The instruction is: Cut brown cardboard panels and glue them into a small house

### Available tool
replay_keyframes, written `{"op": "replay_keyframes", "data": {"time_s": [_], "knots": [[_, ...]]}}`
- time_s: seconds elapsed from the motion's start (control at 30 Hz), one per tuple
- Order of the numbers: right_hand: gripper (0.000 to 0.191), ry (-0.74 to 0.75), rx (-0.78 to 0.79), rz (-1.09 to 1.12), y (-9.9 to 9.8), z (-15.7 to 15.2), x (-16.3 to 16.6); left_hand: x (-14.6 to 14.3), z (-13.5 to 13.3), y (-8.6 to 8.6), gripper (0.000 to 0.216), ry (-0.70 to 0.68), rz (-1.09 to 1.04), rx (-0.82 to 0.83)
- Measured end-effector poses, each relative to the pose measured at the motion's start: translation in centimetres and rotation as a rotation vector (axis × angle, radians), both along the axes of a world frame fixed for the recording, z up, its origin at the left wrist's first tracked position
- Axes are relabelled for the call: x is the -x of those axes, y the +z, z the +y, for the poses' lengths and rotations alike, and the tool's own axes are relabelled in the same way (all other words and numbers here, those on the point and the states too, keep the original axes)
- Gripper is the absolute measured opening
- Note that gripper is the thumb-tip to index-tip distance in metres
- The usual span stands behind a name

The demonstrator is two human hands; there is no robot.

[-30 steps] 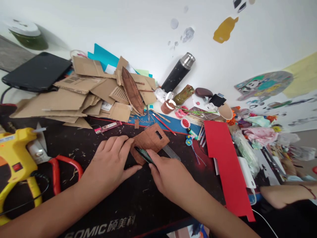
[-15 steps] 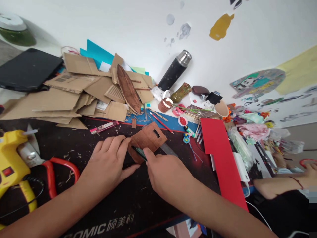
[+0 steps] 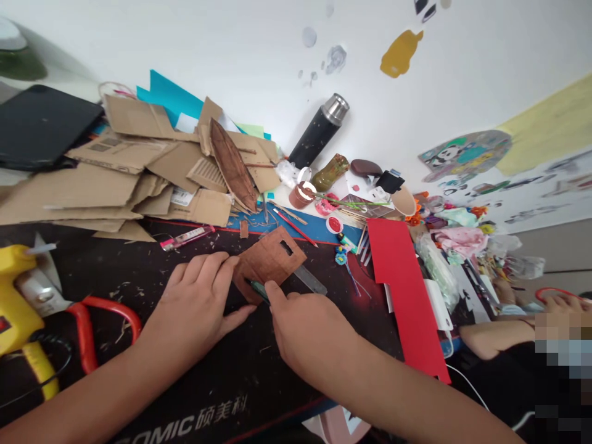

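A thin brown wood-like panel [image 3: 271, 256] with a small rectangular hole near its far right corner lies on the dark desk mat. My left hand [image 3: 197, 302] holds its left end down, forefinger at the far edge and thumb at the near corner. In my right hand [image 3: 308, 327] is a slim dark green craft knife [image 3: 258, 290], its tip touching the panel to the left of the hole. The forefinger stretches along the knife, while the other fingers curl out of sight. A grey ruler-like strip [image 3: 311, 280] sticks out from under the panel.
Left are a yellow glue gun [image 3: 18, 302] and red-handled pliers or cutters [image 3: 86, 327]. Behind lie cardboard scraps [image 3: 99, 185], a brown boat-shaped piece [image 3: 234, 163], a red pencil [image 3: 296, 228] and a black thermos [image 3: 319, 131]. Red card [image 3: 402, 283] and another person's arm [image 3: 494, 339] are right.
The whole scene has shifted slightly left as the camera turned. The knife tip has moved a little toward me across the panel. My left hand keeps its place on it.
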State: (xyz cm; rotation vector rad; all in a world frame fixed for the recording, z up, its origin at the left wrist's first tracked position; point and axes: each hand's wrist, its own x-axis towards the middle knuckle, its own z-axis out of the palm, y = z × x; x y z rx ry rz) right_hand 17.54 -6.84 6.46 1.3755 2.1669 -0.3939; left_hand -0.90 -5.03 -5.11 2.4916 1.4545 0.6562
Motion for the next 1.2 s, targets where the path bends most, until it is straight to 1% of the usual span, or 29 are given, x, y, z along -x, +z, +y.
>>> {"op": "replay_keyframes", "data": {"time_s": [0.13, 0.2, 0.3, 0.4, 0.53, 0.8, 0.93, 1.2], "knots": [[0.066, -0.008, -0.024, 0.014, -0.1, -0.2, -0.1, 0.0, 0.0, -0.1, 0.065, 0.004, 0.01, -0.032], [0.066, -0.004, -0.018, 0.016, 0.0, -0.2, -0.2, 0.0, -0.1, -0.2, 0.067, -0.002, 0.026, -0.051], [0.061, -0.035, 0.011, 0.028, 0.5, 0.2, -0.6, 0.0, -0.1, -0.2, 0.069, -0.011, 0.051, -0.064], [0.053, -0.081, 0.031, 0.033, 1.0, 0.5, -0.8, 0.1, 0.0, -0.3, 0.069, -0.009, 0.035, -0.042], [0.046, -0.078, 0.019, 0.037, 1.4, 0.7, -0.9, 0.1, -0.1, -0.1, 0.07, -0.005, 0.017, -0.016], [0.054, -0.099, 0.02, 0.029, 2.0, 0.8, -0.9, 0.1, 0.0, 0.0, 0.07, -0.012, 0.063, -0.063], [0.051, -0.109, 0.02, 0.038, 2.1, 1.1, -0.6, 0.1, 0.0, -0.2, 0.071, -0.01, 0.064, -0.075], [0.047, -0.099, 0.008, 0.062, 1.4, 1.0, -0.3, 0.1, 0.0, -0.1, 0.072, -0.016, 0.081, -0.108]]}}
